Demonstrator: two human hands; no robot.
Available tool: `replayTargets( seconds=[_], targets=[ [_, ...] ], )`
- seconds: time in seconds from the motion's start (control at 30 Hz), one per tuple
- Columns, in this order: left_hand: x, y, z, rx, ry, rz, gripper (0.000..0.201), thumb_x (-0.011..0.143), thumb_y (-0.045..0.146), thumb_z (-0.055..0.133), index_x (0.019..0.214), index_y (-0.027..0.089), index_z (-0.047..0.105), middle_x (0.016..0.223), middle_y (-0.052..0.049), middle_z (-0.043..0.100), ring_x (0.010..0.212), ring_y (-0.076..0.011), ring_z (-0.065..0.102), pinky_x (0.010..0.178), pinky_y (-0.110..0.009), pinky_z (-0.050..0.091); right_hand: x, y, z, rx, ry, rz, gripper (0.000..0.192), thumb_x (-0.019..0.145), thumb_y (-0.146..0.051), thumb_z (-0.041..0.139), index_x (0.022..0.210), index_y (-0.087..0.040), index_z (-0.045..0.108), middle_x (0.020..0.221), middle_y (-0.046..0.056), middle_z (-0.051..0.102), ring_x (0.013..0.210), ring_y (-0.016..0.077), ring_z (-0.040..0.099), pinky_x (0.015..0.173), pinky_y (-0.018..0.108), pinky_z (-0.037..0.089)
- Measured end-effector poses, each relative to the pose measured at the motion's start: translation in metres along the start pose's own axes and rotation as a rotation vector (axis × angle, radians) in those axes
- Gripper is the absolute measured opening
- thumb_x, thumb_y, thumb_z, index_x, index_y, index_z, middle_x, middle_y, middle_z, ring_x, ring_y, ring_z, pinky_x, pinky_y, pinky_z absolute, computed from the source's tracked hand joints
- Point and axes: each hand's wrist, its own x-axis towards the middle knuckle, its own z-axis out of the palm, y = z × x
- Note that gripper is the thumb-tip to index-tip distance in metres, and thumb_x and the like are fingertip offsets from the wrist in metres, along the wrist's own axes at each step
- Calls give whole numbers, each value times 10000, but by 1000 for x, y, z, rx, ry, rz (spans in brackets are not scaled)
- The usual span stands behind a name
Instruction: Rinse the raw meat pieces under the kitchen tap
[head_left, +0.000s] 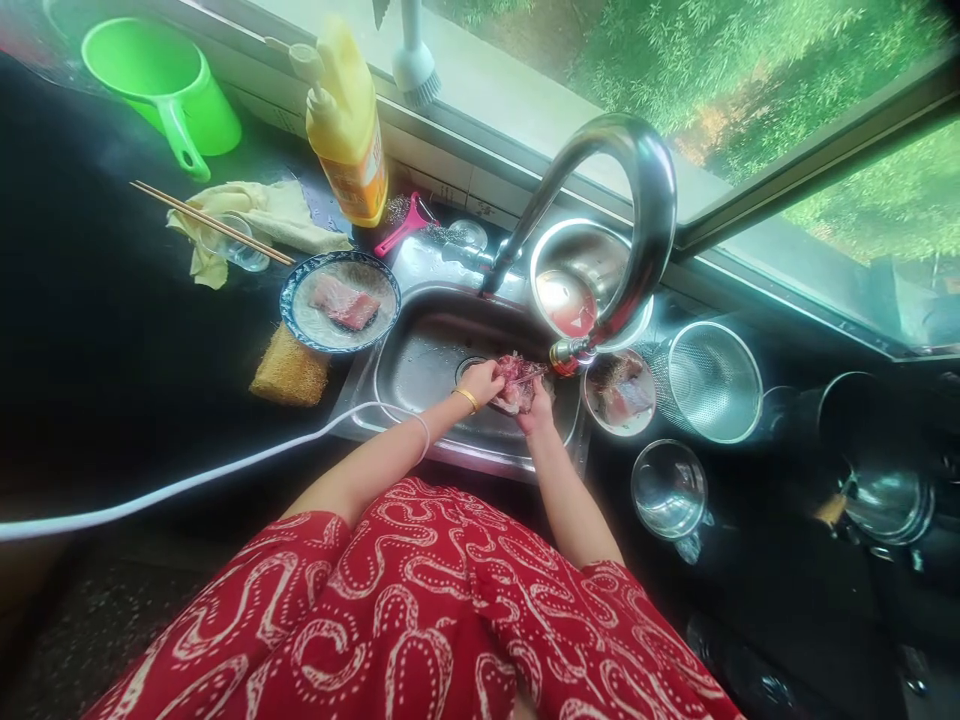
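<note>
Over the steel sink [420, 340], a ragged pink-red piece of raw meat [516, 378] is held between both hands. My left hand [484, 382], with a gold bangle at the wrist, closes its fingers on the meat's left side. Cupped around the right side and underneath is my right hand [537, 408]. The tip of the curved metal faucet [566, 355] points at the meat from close by, and a thin streak, perhaps water, crosses it. The sink drain [471, 368] is partly hidden behind the hands.
Left stand a blue-rimmed plate [289, 300] with a meat slab, a loofah sponge [289, 370], chopsticks [210, 222], a yellow bottle [346, 130] and a green dipper [161, 85]. Right are a steel basin [547, 250], a bowl with meat [600, 415], a strainer [712, 380] and a glass pitcher [669, 490].
</note>
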Motion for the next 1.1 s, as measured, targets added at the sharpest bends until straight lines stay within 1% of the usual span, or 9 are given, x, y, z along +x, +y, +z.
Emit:
replayTargets(
  seconds=[0.07,0.17,0.33,0.47,0.53,0.63,0.7,0.93,1.1],
  targets=[
    [1,-2,3,-98,47,-8,166,836,222,511,887,160,656,904,-66,707,872,-186,641,825,-274,471,0,0,0,-6,19,-24,373,956,-341,317,990,-174,648,1000,60,720,977,196,668,975,440,499],
    [1,-7,8,-377,54,-107,197,829,180,483,918,151,656,876,-43,710,802,-145,638,738,-230,484,-1,-3,1,1,8,-38,388,955,-370,319,1014,-171,647,1049,76,709,1006,209,659,978,478,489],
    [3,-6,3,-718,-183,-235,218,784,113,454,828,125,668,707,-22,684,607,-101,585,592,-188,440,-5,-9,5,8,0,-22,410,954,-398,327,1038,-156,647,1079,92,700,1048,228,643,992,506,470],
    [6,1,-9,-828,-384,-307,236,814,235,480,707,112,649,636,-38,653,519,-100,541,539,-202,415,-5,-11,7,-11,-38,-31,404,954,-380,331,1017,-154,659,1094,90,697,1049,217,643,991,468,479],
    [7,3,-11,-737,-370,-229,275,834,294,488,692,109,633,613,-32,631,517,-107,529,543,-214,417,-5,-11,9,-23,-35,-36,386,951,-351,338,990,-150,665,1079,86,701,1030,210,651,988,448,484],
    [7,4,-11,-454,-242,-7,222,821,273,516,725,113,636,650,-19,630,584,-127,540,602,-234,434,-5,-12,13,-36,-37,-52,373,945,-325,347,972,-147,673,1045,78,711,999,195,663,989,411,486],
    [6,5,-10,-259,-165,83,216,833,240,492,746,118,649,705,-32,646,642,-146,557,661,-248,443,-6,-14,17,-35,-39,-67,367,942,-310,348,968,-150,678,1024,67,717,983,185,667,992,394,484],
    [-1,12,-10,82,-89,140,308,906,198,383,967,122,676,922,-99,692,855,-201,636,811,-276,456,-9,-12,24,-32,14,-156,366,939,-278,340,956,-139,679,998,60,724,928,159,678,987,355,485],
    [-5,17,-13,239,-70,209,320,919,154,359,1059,86,639,1020,-138,681,956,-218,635,870,-301,456,-1,-3,16,-90,81,-266,293,907,-317,423,966,-153,659,942,45,725,858,148,683,919,349,521]
  ],
)
